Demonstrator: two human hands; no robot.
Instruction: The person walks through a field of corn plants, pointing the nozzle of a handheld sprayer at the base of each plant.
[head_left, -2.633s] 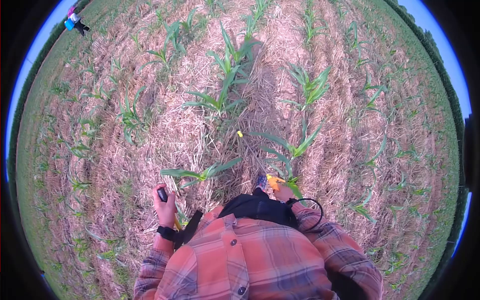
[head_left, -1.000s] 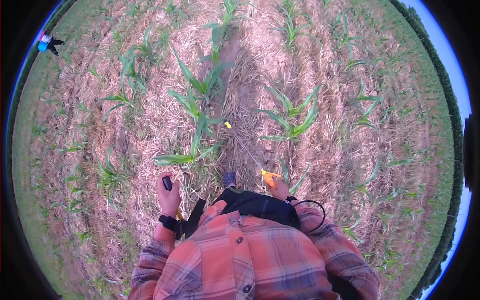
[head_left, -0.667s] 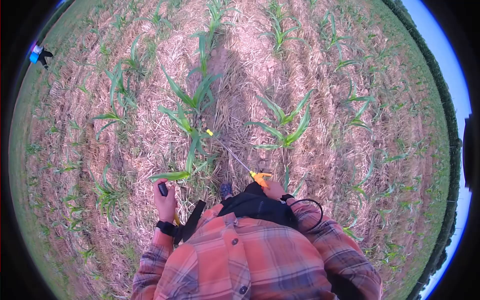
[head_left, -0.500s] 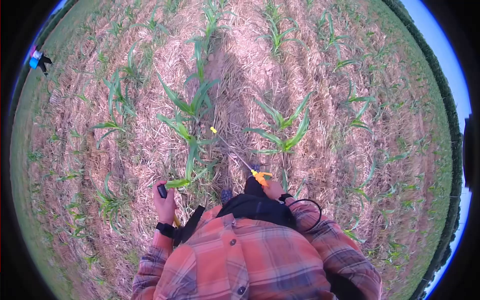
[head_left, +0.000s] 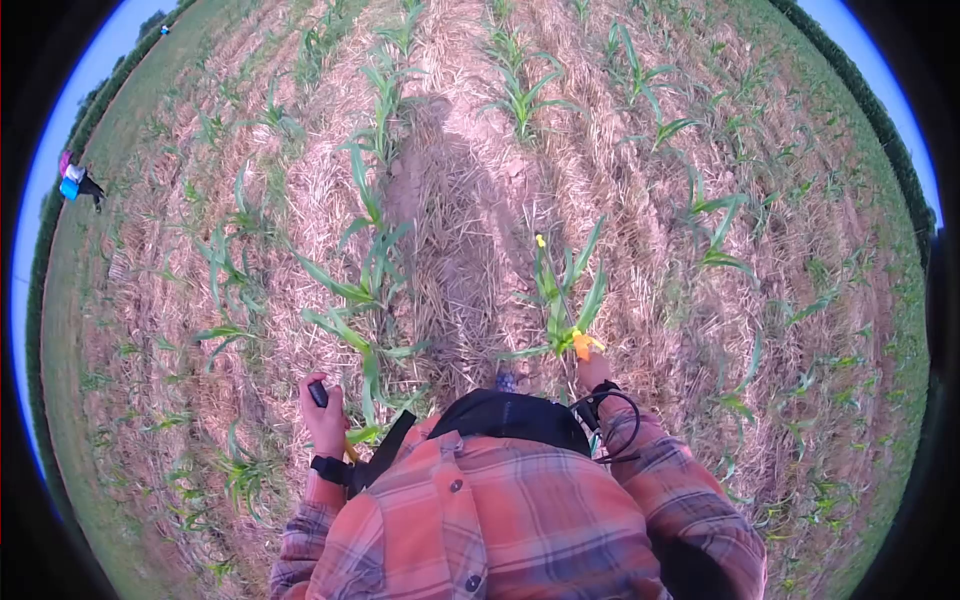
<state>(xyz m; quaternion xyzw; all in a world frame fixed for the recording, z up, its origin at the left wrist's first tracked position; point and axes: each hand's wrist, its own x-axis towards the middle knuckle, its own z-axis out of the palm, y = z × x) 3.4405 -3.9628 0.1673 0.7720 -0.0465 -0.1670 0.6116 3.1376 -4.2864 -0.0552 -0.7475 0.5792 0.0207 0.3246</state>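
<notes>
My right hand [head_left: 593, 371] is closed round the orange trigger handle of a spray wand [head_left: 585, 344]. The thin lance points forward over a young maize plant [head_left: 556, 322], its yellow nozzle [head_left: 540, 241] overlapping the upper leaves in this view. A black hose [head_left: 637, 425] loops beside my right wrist. At left, my left hand [head_left: 325, 418] is wrapped round a black-gripped pump lever [head_left: 318, 393]; a bit of yellow shaft shows below it by the wrist. Another maize plant [head_left: 368, 345] stands just ahead of that hand.
Rows of young maize run forward through straw-covered soil [head_left: 455, 250]. One patterned shoe [head_left: 507, 382] shows below the black cloth at my waist. Far left, a person [head_left: 78, 182] with a blue load stands near the field edge; trees [head_left: 860, 85] line the far right.
My right hand has swung the spray wand to the right, from the furrow to over the right-hand maize plant. The rows have shifted slightly left. My left hand keeps its grip, slightly lower.
</notes>
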